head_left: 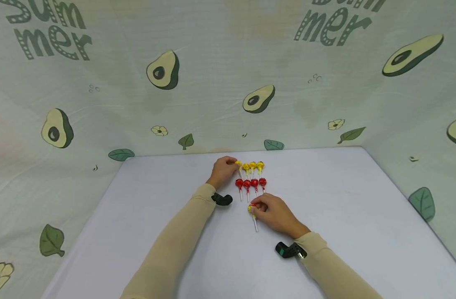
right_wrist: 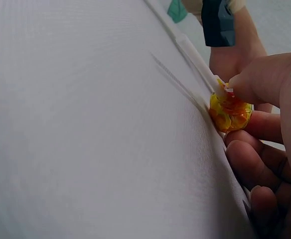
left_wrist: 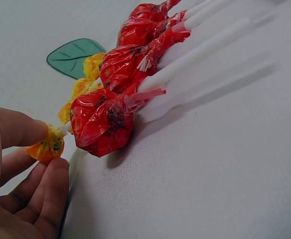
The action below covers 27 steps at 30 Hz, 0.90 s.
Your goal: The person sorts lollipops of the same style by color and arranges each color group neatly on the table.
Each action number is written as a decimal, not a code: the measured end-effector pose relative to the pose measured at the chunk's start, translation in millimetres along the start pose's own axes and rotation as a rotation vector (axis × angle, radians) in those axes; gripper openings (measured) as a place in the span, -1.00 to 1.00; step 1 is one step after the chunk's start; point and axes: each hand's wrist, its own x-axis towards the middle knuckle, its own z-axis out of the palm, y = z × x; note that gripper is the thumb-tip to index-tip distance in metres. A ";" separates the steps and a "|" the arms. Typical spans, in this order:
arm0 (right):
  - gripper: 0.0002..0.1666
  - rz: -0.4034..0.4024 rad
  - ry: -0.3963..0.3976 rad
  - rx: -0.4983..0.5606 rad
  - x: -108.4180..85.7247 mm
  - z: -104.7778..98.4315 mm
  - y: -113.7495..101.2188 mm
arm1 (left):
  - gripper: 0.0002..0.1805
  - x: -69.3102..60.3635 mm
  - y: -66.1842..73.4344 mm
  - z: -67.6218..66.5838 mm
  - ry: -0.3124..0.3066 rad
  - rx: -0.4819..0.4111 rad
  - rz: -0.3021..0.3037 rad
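Observation:
My left hand point(head_left: 224, 170) pinches the yellow lollipop point(left_wrist: 46, 149) at the left end of the back row, thumb on one side of its wrapped head and fingers on the other. To its right lie several more yellow lollipops point(head_left: 252, 165). Just in front of them is a row of several red lollipops point(head_left: 247, 183), sticks toward me. Nearer to me, my right hand point(head_left: 274, 212) holds a yellow lollipop with red patches point(right_wrist: 230, 112) between thumb and fingers. The white stick point(head_left: 255, 224) of this one points toward me, low over the table.
A white table point(head_left: 325, 199) lies under the lollipops. Behind it hangs a cloth point(head_left: 213, 108) printed with avocados and leaves, which also runs along both sides. Dark bands point(head_left: 222, 199) sit on both wrists.

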 end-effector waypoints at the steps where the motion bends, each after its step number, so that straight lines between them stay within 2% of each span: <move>1: -0.82 0.001 0.000 -0.001 0.1 -0.2 -0.5 | -0.69 0.0 0.0 -0.1 0.005 0.016 0.003; 9: -0.83 -0.003 0.004 -0.010 0.6 -0.8 -3.0 | -0.70 -0.6 1.8 2.1 0.023 0.108 -0.008; 27: -0.84 -0.004 0.011 0.001 -1.0 -0.2 -3.4 | -0.73 -1.9 1.9 2.5 -0.002 0.155 -0.010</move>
